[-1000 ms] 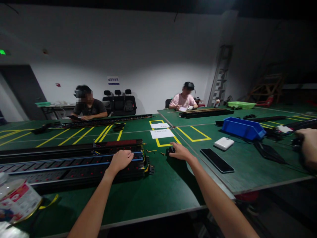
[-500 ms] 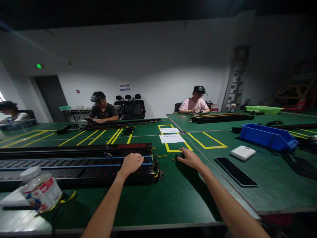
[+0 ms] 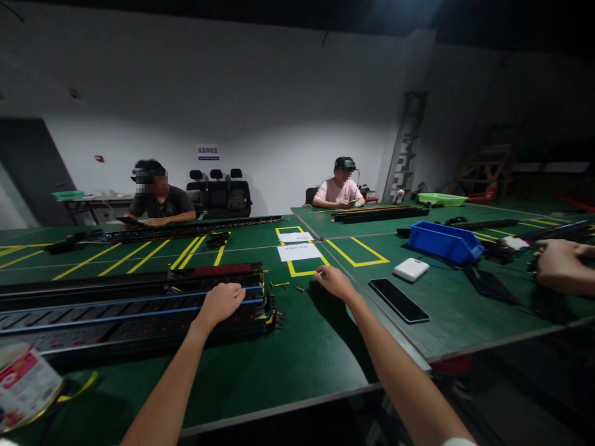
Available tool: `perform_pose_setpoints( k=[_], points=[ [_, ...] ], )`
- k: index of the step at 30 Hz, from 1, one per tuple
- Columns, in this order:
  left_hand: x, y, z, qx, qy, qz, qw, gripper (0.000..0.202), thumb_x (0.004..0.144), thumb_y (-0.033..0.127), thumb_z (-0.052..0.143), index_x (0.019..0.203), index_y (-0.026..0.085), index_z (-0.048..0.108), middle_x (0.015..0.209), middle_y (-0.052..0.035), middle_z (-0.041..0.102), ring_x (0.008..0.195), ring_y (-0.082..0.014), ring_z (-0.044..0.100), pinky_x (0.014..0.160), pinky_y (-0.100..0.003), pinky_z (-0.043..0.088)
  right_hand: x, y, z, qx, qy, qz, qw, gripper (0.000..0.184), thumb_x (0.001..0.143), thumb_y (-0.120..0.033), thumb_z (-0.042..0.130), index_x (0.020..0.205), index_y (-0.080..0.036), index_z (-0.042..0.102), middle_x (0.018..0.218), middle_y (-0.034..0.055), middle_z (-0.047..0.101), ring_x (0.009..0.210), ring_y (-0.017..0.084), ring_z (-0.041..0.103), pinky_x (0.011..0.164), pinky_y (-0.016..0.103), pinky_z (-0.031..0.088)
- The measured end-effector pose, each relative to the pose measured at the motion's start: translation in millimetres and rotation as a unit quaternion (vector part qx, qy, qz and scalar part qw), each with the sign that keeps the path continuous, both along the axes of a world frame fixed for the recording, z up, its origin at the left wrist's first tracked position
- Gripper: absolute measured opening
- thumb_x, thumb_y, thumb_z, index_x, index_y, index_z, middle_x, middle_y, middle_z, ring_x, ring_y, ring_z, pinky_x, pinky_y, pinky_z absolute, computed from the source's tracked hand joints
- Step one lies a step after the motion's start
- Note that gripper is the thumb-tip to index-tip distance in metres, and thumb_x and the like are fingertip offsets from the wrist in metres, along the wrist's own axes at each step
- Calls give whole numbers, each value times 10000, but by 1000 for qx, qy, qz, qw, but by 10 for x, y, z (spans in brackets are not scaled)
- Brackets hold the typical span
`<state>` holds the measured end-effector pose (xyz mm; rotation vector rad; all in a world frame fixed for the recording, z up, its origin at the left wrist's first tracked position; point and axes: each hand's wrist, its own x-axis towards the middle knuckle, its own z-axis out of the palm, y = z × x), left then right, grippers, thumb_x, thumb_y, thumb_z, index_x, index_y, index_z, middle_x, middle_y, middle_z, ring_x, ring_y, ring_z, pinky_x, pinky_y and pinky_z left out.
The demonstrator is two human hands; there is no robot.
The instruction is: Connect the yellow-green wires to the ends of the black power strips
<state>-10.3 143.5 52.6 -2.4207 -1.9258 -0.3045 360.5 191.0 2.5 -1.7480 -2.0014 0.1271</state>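
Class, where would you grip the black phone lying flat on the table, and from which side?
Pinch the phone across its long edges near the middle, coming from above: it lies flat and thin, so only those edges offer a hold.

two bare forearms, l hand (image 3: 222,301) & r hand (image 3: 335,282) bare, bit of white sleeve (image 3: 458,441) at r elbow
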Motion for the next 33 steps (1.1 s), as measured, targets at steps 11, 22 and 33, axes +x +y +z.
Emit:
perform_pose_setpoints(
  k=[11,22,33],
  points=[
    [10,-17,21,1,12,4,1000,439,997,446,351,751,227,642,867,-80,750,870,-256,711,733,-291,458,92,-13,36,-54,-3,0,999,321,1009,-400,497,967,-200,745,952,87,750,846,197,665,672,243,373],
    [18,-22,35,-7,11,10,1000,434,990,451,351,763,227,646,871,-79,748,861,-255,706,724,-292,455,49,-12,19,-83,-31,26,996,341,1001,-383,525,864,-171,754,852,94,740,774,188,656,615,248,333],
    [20,-21,35,-8,9,11,1000,434,996,452,357,753,225,635,863,-71,745,856,-246,706,718,-285,452,23,-46,46,-97,-27,-58,993,317,999,-424,513,1074,-200,725,1064,131,750,960,250,694,700,267,404]
  ],
)
